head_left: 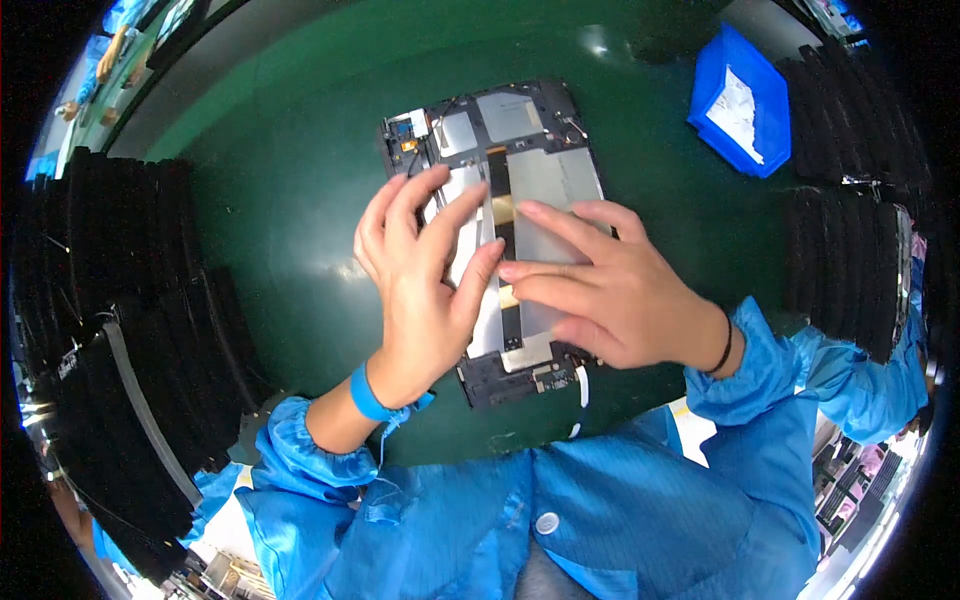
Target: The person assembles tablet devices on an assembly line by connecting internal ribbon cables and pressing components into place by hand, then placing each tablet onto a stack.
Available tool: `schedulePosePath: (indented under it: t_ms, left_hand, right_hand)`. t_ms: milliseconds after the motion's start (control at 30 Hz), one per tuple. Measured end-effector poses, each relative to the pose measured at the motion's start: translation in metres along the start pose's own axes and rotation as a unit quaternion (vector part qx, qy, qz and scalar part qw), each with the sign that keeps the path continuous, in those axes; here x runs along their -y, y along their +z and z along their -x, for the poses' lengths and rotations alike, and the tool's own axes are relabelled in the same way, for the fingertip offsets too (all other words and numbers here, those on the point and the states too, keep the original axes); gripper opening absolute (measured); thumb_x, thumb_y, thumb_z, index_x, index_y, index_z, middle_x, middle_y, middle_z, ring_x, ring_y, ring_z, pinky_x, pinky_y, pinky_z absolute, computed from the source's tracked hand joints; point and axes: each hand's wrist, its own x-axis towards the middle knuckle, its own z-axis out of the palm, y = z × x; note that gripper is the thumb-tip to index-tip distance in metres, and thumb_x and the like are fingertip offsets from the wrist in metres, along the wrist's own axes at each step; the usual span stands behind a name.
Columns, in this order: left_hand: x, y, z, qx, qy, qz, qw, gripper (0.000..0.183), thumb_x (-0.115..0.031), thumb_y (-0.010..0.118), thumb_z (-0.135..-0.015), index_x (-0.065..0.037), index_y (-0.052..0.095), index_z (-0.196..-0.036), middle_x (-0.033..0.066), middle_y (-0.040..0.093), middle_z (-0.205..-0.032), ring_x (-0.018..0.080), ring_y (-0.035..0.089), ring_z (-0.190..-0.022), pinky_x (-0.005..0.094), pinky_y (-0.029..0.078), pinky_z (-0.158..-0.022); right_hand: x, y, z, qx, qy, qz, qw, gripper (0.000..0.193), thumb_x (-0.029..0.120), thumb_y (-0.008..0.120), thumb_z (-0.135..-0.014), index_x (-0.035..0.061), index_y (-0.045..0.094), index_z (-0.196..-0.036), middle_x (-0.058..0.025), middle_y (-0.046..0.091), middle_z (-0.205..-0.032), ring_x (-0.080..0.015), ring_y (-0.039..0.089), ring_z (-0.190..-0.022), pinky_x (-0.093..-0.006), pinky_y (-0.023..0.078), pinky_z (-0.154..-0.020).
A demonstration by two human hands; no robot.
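Observation:
An opened tablet (562,108) lies on the green mat with its silver battery plates (560,175) and small circuit parts exposed. Down its middle runs a black flat ribbon cable (499,172), crossed by pieces of gold tape (502,210). My left hand (415,245) is over the tablet's left half, fingers spread and thumb tip beside the cable. Stretched fingers of my right hand (630,290) rest on or just above the cable and the right battery plate. Neither hand grips anything. A white strip (583,385) sticks out from the tablet's lower right edge.
A blue bin (707,130) with white pieces inside stands at the far right. Stacks of black slabs (110,230) line the left side, and more black stacks (840,260) stand on the right. A blue wrist strap (368,395) with a cord circles my left wrist.

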Motion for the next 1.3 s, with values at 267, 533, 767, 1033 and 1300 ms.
schedulePosePath:
  t_ms: [267, 533, 767, 1033, 1300]
  left_hand:
    - [-0.007, -0.014, 0.007, -0.060, 0.150, 0.001, 0.987, 0.028, -0.009, 0.072, -0.067, -0.015, 0.069, -0.094, 0.0002, 0.063, -0.096, 0.0238, 0.053, -0.101, 0.0429, 0.028, -0.100]
    - [-0.038, -0.020, 0.040, -0.050, 0.366, -0.039, 0.928, 0.024, -0.020, 0.067, -0.067, -0.027, 0.072, -0.090, -0.0113, 0.062, -0.087, 0.0097, 0.053, -0.088, 0.0373, 0.023, -0.099]
    - [-0.047, -0.011, 0.035, -0.117, 0.414, -0.089, 0.898, 0.020, -0.020, 0.059, -0.067, -0.022, 0.069, -0.085, -0.0103, 0.061, -0.082, 0.0056, 0.056, -0.083, 0.0301, 0.030, -0.091]
    - [-0.040, -0.013, 0.034, -0.052, 0.461, -0.158, 0.872, 0.017, -0.024, 0.063, -0.070, -0.026, 0.072, -0.084, -0.0109, 0.062, -0.084, 0.0069, 0.053, -0.084, 0.0344, 0.027, -0.092]
    - [-0.038, -0.019, 0.029, -0.023, 0.560, -0.094, 0.823, 0.019, -0.018, 0.060, -0.075, -0.025, 0.071, -0.087, -0.0086, 0.066, -0.089, 0.0081, 0.061, -0.091, 0.0396, 0.023, -0.099]
  right_hand:
    - [0.019, 0.018, 0.045, -0.054, -0.037, -0.105, 0.992, 0.030, 0.012, 0.071, -0.067, 0.0127, 0.064, -0.096, -0.0017, 0.060, -0.118, -0.0235, 0.050, -0.117, -0.0413, 0.037, -0.092]
    - [0.024, 0.030, 0.036, -0.208, 0.031, -0.118, 0.971, 0.023, 0.002, 0.071, -0.060, 0.0094, 0.070, -0.082, -0.0014, 0.065, -0.087, -0.0205, 0.058, -0.081, -0.0327, 0.042, -0.071]
    - [0.025, 0.026, 0.039, -0.212, 0.054, -0.124, 0.968, 0.026, -0.002, 0.067, -0.061, 0.0077, 0.071, -0.085, -0.0025, 0.066, -0.086, -0.0221, 0.059, -0.085, -0.0313, 0.043, -0.072]
    - [0.023, 0.016, 0.043, -0.175, 0.064, -0.158, 0.970, 0.016, 0.007, 0.065, -0.071, 0.0063, 0.071, -0.086, -0.0055, 0.068, -0.092, -0.0247, 0.060, -0.096, -0.0344, 0.044, -0.078]
    - [0.015, 0.017, 0.043, -0.219, 0.098, -0.132, 0.962, 0.006, 0.004, 0.066, -0.077, 0.0053, 0.070, -0.082, -0.0055, 0.065, -0.079, -0.0189, 0.058, -0.073, -0.0300, 0.045, -0.067]
